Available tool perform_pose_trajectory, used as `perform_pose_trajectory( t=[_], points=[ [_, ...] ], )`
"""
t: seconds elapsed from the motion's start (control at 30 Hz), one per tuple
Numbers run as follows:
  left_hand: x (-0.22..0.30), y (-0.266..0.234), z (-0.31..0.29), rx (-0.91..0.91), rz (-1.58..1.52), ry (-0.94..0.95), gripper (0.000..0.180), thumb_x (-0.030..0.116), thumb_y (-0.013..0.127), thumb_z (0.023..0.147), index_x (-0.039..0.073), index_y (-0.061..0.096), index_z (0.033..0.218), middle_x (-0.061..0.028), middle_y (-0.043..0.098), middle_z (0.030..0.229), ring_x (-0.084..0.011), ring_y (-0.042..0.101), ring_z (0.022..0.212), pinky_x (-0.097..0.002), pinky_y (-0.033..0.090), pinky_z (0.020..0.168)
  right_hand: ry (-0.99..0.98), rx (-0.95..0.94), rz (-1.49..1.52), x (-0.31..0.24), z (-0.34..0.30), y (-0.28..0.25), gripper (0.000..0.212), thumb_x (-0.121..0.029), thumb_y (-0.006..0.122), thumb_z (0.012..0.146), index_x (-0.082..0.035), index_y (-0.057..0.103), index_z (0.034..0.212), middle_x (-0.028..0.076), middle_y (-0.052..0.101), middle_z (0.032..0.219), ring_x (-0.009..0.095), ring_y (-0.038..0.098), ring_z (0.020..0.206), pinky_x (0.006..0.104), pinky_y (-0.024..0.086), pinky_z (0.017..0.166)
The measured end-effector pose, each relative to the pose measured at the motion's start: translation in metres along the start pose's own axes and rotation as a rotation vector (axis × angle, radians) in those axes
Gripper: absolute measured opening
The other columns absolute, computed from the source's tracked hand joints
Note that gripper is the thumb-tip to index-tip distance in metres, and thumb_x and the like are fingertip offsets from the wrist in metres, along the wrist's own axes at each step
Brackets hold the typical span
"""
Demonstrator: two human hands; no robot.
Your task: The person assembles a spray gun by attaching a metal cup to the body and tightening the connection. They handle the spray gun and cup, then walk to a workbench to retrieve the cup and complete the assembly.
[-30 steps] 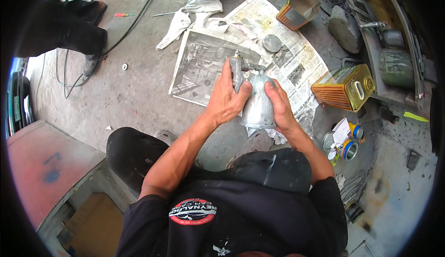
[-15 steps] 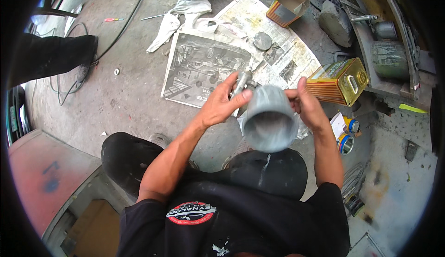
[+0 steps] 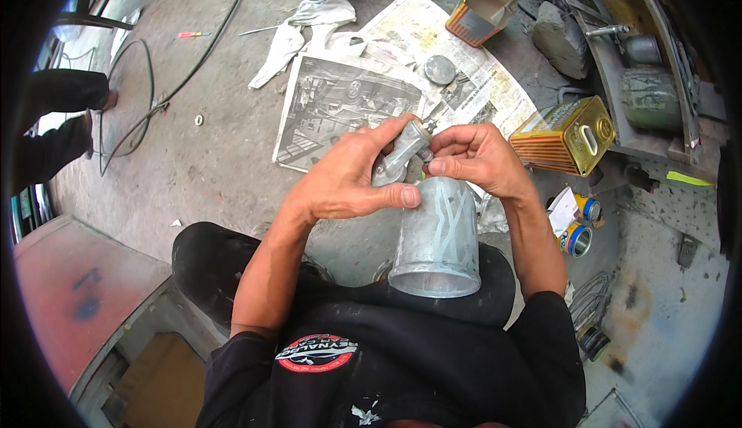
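Observation:
My left hand [image 3: 340,177] is wrapped around the body of a grey metal spray gun [image 3: 402,154], its thumb lying against the top of the cup. The dull grey metal cup [image 3: 438,231] hangs over my right thigh, streaked with pale paint, its open mouth turned toward me. With thumb and fingers pinched together, my right hand [image 3: 487,164] grips a small metal fitting on the gun, just above the cup's closed end. The fingertips partly hide that fitting.
Newspaper sheets [image 3: 340,111] lie ahead with a round lid [image 3: 440,70] and a white rag [image 3: 282,53]. A yellow rectangular can [image 3: 564,138] and a cut-open can [image 3: 479,15] stand right. A hose [image 3: 205,61] crosses the floor; another person's legs [image 3: 66,119] are far left.
The cup has swung down toward my lap, showing its side more. My right hand has moved from beside the cup to the gun's fitting. The other person's legs have shifted.

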State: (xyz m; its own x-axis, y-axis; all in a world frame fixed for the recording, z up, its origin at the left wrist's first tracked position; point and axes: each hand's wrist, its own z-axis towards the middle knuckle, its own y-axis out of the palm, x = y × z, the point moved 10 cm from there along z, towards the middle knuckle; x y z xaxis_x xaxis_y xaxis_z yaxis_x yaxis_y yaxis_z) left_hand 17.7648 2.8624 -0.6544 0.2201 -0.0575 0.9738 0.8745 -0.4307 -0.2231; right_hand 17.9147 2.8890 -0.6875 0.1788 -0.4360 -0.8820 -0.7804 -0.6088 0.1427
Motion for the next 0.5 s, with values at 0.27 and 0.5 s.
perform_pose_trajectory(
  t=[0.27,0.5],
  points=[
    [-0.017,0.006,-0.009,-0.069,-0.131,-0.074,0.101,0.062,0.079,0.079,-0.008,0.047,0.145,-0.0234,0.067,0.097,-0.0321,0.066,0.092,-0.0415,0.05,0.087,-0.561,-0.053,-0.912,-0.055,-0.021,0.045,0.015,-0.013,0.07,0.094,0.002,0.069,0.093,0.015,0.066,0.078,0.032,0.067,0.068,0.0406,0.051,0.061],
    [-0.029,0.023,-0.013,-0.169,-0.458,-0.202,0.088,0.059,0.066,0.095,-0.009,0.045,0.147,-0.0154,0.064,0.123,-0.0218,0.057,0.116,-0.0359,0.044,0.103,-0.453,-0.031,-0.738,-0.035,-0.01,0.036,0.025,-0.019,0.061,0.101,0.0,0.063,0.085,0.017,0.064,0.077,0.034,0.064,0.069,0.0413,0.051,0.063]
  ],
)
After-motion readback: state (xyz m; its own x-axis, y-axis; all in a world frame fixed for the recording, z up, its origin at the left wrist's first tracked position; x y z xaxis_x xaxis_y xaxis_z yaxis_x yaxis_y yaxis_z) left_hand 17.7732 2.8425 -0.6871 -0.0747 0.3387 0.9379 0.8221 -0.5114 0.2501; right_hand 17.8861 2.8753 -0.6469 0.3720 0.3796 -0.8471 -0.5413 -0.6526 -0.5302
